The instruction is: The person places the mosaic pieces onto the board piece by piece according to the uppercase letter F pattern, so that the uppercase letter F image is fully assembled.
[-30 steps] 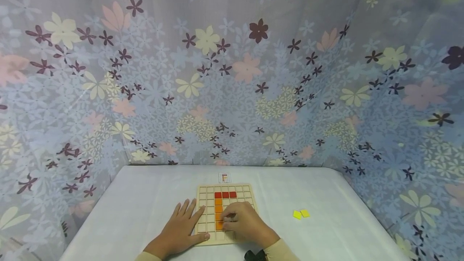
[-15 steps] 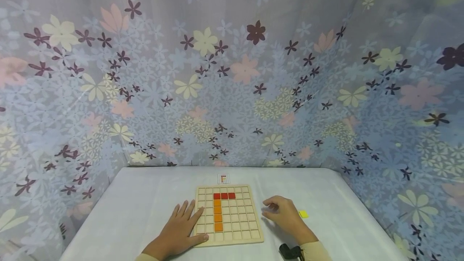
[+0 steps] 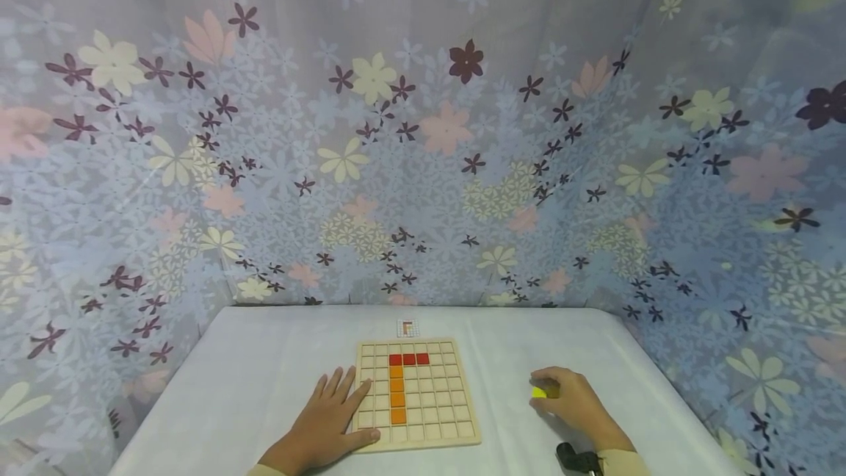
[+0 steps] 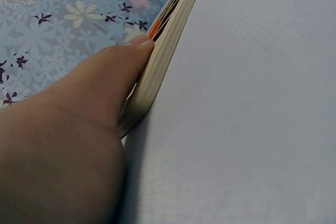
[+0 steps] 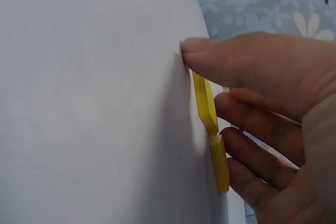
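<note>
In the head view, a square wooden grid board [image 3: 438,395] lies on the white table with red tiles [image 3: 409,359] in a row and orange tiles [image 3: 397,392] in a column below the leftmost one. My left hand [image 3: 324,413] rests with spread fingers on the board's left side, its thumb on the lower left corner. To the right, my right hand [image 3: 573,401] reaches around a yellow tile [image 3: 538,393], thumb and forefinger apart on either side. The right wrist view shows two yellow tiles [image 5: 205,98] on the table by the fingers; the thumb covers the end of one.
A small printed card [image 3: 407,327] with a coloured grid pattern lies behind the board. A flowered curtain [image 3: 423,167] surrounds the white table [image 3: 277,344]. A black device [image 3: 576,458] sits at the right wrist.
My right hand has left the orange column on the board and moved right to the yellow tiles, now partly hiding them. The left hand stays in place on the board.
</note>
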`<control>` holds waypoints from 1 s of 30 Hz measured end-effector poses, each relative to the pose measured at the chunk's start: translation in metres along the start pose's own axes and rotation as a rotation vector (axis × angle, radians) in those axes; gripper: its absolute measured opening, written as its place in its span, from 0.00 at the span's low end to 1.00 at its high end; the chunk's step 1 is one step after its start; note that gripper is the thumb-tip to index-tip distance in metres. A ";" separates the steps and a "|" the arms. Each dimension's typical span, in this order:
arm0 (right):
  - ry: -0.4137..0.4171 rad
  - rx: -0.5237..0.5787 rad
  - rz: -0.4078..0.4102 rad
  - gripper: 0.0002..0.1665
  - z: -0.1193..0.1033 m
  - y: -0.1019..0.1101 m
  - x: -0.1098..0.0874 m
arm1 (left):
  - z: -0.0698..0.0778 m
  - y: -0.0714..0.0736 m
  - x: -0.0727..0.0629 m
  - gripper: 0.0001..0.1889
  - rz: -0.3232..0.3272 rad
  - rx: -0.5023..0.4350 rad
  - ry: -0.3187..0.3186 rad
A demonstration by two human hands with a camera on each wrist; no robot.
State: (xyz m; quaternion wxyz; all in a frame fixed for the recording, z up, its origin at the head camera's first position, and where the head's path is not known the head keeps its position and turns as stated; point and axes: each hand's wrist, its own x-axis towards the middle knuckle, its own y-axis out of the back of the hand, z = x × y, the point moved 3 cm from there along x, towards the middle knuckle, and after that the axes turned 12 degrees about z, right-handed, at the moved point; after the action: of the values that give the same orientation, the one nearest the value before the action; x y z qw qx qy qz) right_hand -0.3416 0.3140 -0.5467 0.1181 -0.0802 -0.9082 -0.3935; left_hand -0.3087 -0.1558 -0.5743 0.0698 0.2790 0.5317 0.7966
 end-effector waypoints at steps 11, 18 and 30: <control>0.054 -0.043 0.023 0.21 0.008 0.006 -0.002 | 0.000 0.000 0.002 0.50 -0.002 -0.006 0.004; 0.056 -0.050 0.030 0.17 0.008 0.006 -0.004 | 0.000 0.000 0.001 0.50 0.010 -0.012 -0.008; 0.058 -0.050 0.049 0.13 0.008 0.004 -0.004 | 0.003 0.003 0.000 0.50 -0.023 -0.014 0.023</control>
State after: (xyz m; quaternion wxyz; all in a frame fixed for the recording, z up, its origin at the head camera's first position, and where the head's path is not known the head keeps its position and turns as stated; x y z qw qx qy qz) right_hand -0.3379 0.3220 -0.5502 0.1519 -0.0942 -0.8921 -0.4150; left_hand -0.3070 -0.1548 -0.5711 0.0749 0.2634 0.5301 0.8025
